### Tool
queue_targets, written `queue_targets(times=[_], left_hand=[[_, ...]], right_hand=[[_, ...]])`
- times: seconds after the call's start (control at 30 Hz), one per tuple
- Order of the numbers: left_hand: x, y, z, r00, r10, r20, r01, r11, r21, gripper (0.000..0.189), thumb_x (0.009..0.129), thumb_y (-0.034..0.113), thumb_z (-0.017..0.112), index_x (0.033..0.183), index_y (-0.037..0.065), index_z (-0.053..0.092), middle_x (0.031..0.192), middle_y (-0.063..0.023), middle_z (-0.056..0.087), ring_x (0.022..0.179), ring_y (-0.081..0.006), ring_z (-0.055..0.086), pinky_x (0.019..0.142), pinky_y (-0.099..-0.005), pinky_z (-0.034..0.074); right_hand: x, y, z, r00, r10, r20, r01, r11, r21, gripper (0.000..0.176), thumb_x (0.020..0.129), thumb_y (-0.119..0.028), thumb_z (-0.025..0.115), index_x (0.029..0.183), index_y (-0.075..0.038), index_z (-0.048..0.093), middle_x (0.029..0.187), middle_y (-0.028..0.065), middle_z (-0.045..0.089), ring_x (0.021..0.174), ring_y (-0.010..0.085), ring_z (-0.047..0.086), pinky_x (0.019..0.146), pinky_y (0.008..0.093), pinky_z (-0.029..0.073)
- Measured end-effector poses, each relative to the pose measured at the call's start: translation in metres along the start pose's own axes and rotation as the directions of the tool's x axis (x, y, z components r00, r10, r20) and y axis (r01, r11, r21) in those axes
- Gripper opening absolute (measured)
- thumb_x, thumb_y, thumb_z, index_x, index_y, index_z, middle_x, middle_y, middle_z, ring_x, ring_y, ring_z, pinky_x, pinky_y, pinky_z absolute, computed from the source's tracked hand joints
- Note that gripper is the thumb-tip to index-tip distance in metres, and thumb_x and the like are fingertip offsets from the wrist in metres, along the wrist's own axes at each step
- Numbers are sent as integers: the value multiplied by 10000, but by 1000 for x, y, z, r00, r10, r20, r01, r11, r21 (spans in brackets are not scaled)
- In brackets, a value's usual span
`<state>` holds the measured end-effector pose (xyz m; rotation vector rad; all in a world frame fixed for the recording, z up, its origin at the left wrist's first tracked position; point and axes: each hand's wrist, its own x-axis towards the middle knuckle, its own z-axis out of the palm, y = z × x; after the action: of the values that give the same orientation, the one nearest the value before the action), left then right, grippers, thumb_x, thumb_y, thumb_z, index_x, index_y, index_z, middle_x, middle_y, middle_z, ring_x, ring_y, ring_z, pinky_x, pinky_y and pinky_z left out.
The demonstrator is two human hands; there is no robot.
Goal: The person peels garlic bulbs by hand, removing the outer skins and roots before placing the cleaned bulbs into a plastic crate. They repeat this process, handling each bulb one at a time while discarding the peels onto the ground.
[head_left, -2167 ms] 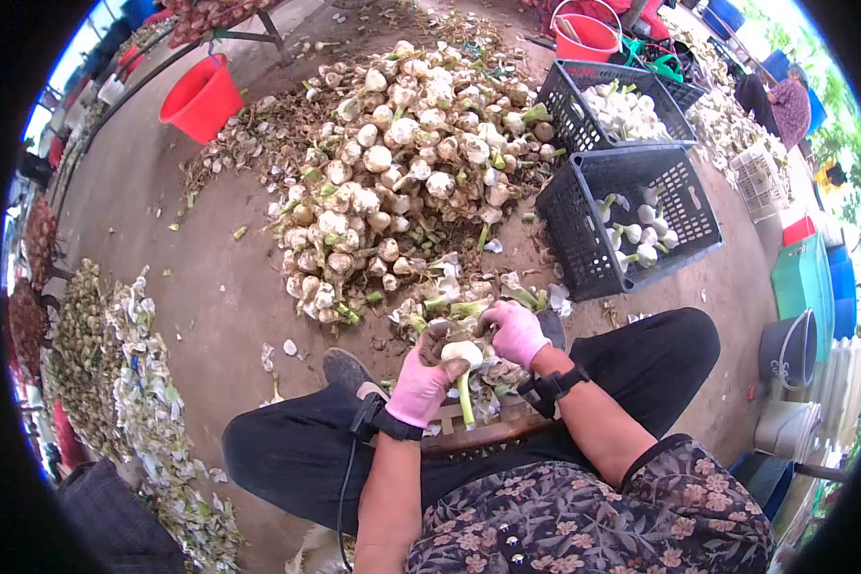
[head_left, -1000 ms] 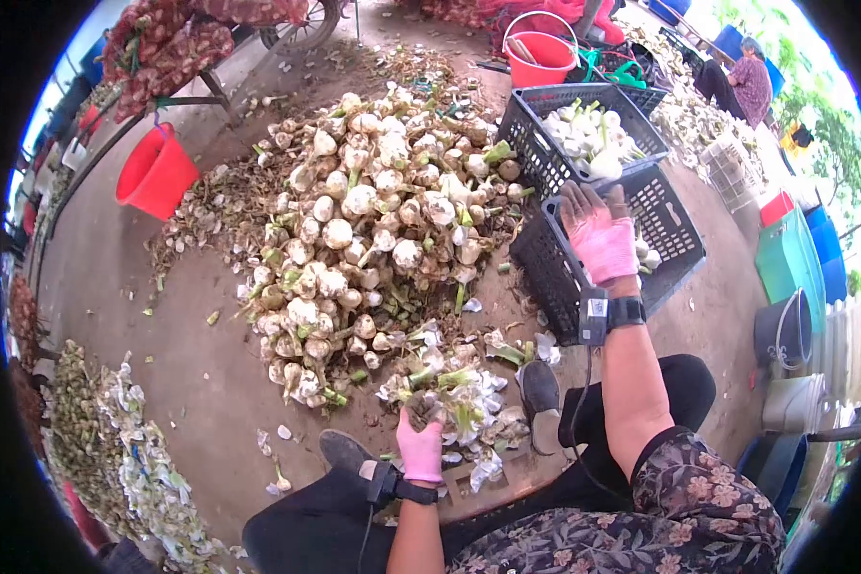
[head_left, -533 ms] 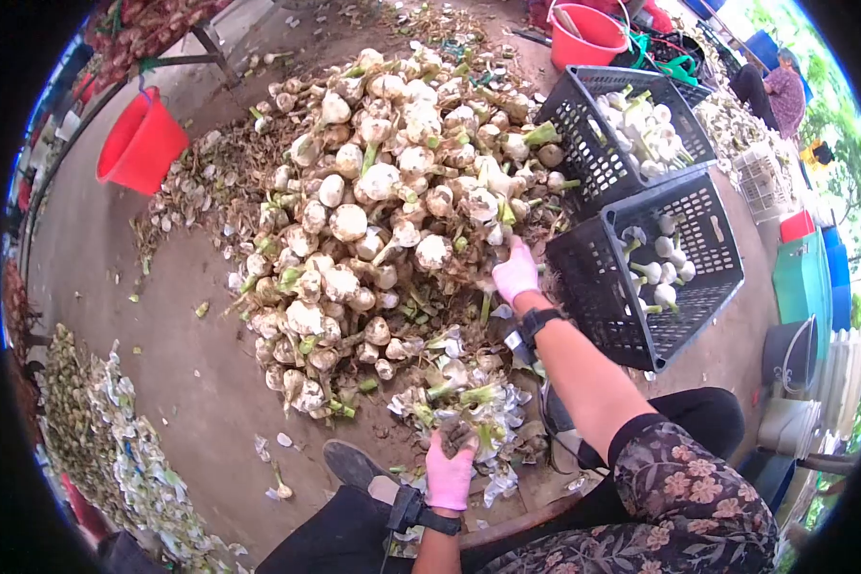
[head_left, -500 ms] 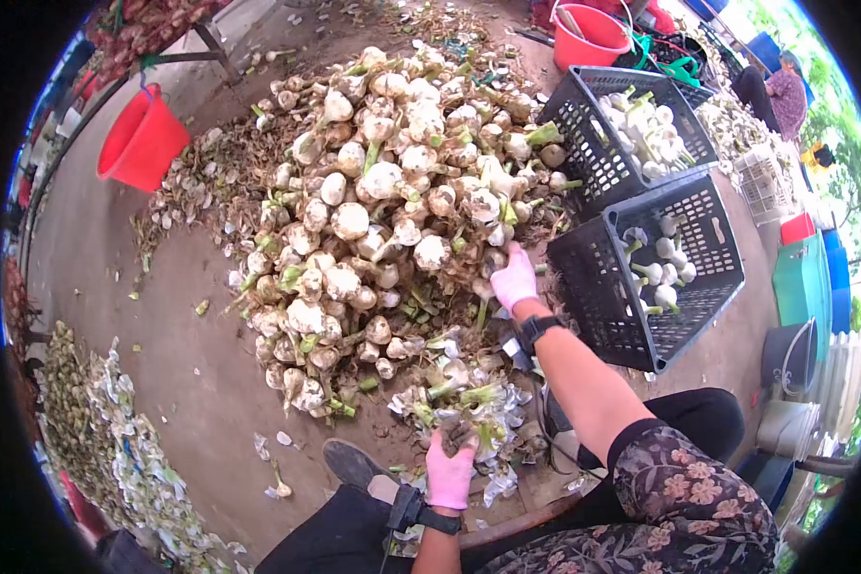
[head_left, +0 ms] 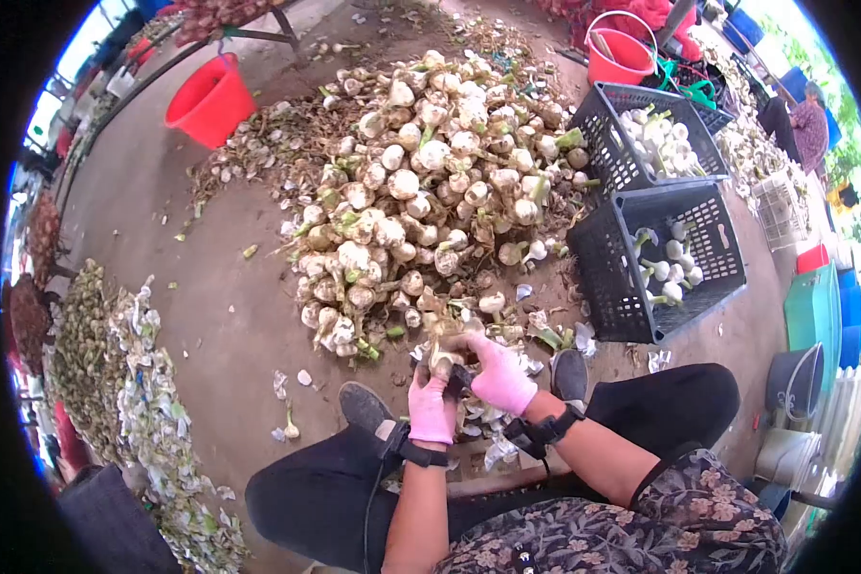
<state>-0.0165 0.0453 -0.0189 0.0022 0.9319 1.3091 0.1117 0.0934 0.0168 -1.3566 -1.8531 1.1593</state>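
Observation:
My left hand (head_left: 432, 409), in a pink glove with bare, dirty fingertips, is closed around a garlic bulb (head_left: 441, 364) between my knees. From the right, my right hand (head_left: 503, 378), gloved the same way, bends its fingers over that bulb and its loose skin. The two hands meet there, partly hiding the bulb. Just beyond them rises a big heap of soil-stained garlic bulbs (head_left: 404, 184) with cut stems. Peeled skins (head_left: 502, 450) lie on the ground beneath my hands.
Right of the heap, a black crate (head_left: 612, 273) holds several cleaned bulbs; another black crate (head_left: 598, 134) behind it is fuller. Red buckets (head_left: 210, 100) stand at the far left and far right. A strip of skins (head_left: 153, 383) runs along the left. Another person (head_left: 810, 134) sits far right.
My right hand has come back from the heap's right edge to my left hand. Both hands now work at one bulb. The view has shifted.

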Motion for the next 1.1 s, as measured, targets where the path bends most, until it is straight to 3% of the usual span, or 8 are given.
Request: queue_targets(times=[0.13, 0.27, 0.33, 0.4, 0.47, 0.83, 1.0, 1.1], left_hand=[[-24, 9, 16, 983, 157, 96, -166, 981, 98, 464, 808, 39, 682, 1221, 2, 475, 1120, -90, 577, 981, -188, 594, 855, -306, 496], [-45, 10, 33, 940, 283, 188, -339, 824, 453, 565, 686, 33, 764, 1182, -2, 497, 1109, -86, 573, 1002, -200, 582, 897, -308, 467], [-50, 4, 29, 793, 518, 321, -538, 347, 768, 546, 633, 16, 776, 1122, 11, 534, 1085, -74, 567, 993, -160, 559, 891, -291, 452], [-57, 2, 31, 738, 573, 356, -562, 231, 794, 593, 572, 57, 806, 1105, 14, 548, 1077, -83, 564, 1018, -198, 558, 913, -305, 435], [-63, 6, 34, 680, 604, 416, -572, 81, 816, 586, 549, 81, 814, 1075, 6, 567, 1077, -109, 567, 1027, -239, 563, 926, -323, 430], [-69, 16, 34, 821, 411, 396, -542, 347, 765, 557, 620, 57, 792, 1121, -11, 558, 1088, -129, 587, 1008, -254, 587, 920, -341, 450], [-57, 12, 20, 935, 156, 318, -214, 964, 157, 541, 797, 16, 678, 1269, -32, 417, 1130, -181, 572, 1028, -268, 594, 894, -394, 486], [-54, 8, 13, 958, -45, 284, 49, 999, -10, 388, 913, 227, 539, 1228, 9, 477, 1153, -145, 578, 1018, -259, 595, 827, -395, 515]], right_hand=[[-14, -15, -19, 945, 278, 175, -299, 508, 808, 396, 830, 33, 589, 1214, 27, 494, 1158, 85, 576, 1118, 142, 499, 987, 301, 382], [-17, -25, -18, 978, 209, -15, -163, 803, 573, 397, 829, 10, 599, 1213, 30, 499, 1106, 81, 597, 1038, 129, 533, 919, 283, 418], [-20, -24, -15, 988, 145, -57, -85, 809, 582, 396, 826, -1, 606, 1206, 35, 502, 1057, 71, 617, 968, 125, 562, 864, 272, 448], [-25, -32, -19, 945, 326, 27, -310, 868, 388, 367, 807, -9, 621, 1158, 51, 532, 932, 44, 640, 795, 113, 578, 727, 262, 481], [-28, -43, -18, 973, 209, -96, -176, 945, 275, 306, 793, -19, 629, 1084, 53, 566, 828, 23, 633, 695, 96, 554, 634, 256, 471], [-41, -11, -33, 1000, 8, -11, -6, 985, 174, 321, 742, 75, 520, 1058, 51, 573, 866, 120, 652, 806, 147, 586, 725, 288, 460], [-44, -2, -34, 994, 76, -84, -41, 932, 359, 392, 731, 132, 453, 1097, 53, 572, 910, 110, 660, 872, 157, 602, 771, 276, 459], [-44, -14, -40, 986, 114, -125, -62, 929, 364, 344, 768, 110, 494, 1090, 41, 593, 877, 71, 657, 809, 118, 585, 717, 254, 462]])
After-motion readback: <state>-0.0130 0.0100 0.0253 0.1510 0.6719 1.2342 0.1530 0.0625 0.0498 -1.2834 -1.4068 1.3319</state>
